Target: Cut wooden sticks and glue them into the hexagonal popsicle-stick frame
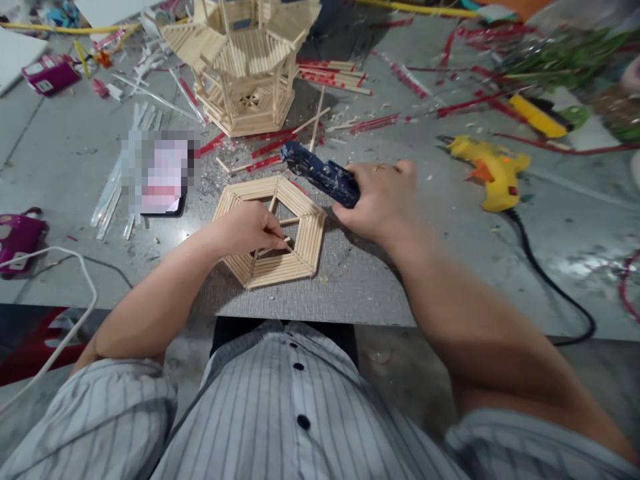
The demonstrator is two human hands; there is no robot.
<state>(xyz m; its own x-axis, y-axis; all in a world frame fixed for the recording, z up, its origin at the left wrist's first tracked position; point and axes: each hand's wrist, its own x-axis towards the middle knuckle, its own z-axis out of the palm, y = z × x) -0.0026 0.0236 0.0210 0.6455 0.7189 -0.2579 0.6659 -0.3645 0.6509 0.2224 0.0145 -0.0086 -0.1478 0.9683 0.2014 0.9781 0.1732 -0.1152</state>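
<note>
A hexagonal frame of thin wooden sticks, with spokes across its open middle, lies flat on the table in front of me. My left hand reaches over it, fingers pinched on a short wooden stick at the opening. Just right of the frame, my right hand is closed around a scuffed dark blue hand tool. The tool points up and left, above the frame's far right edge; its exact kind does not show.
A stick-built pavilion model stands behind the frame. A phone and clear glue sticks lie left. At right rests a yellow glue gun with a black cord. Red-wrapped sticks and plastic scraps litter the back.
</note>
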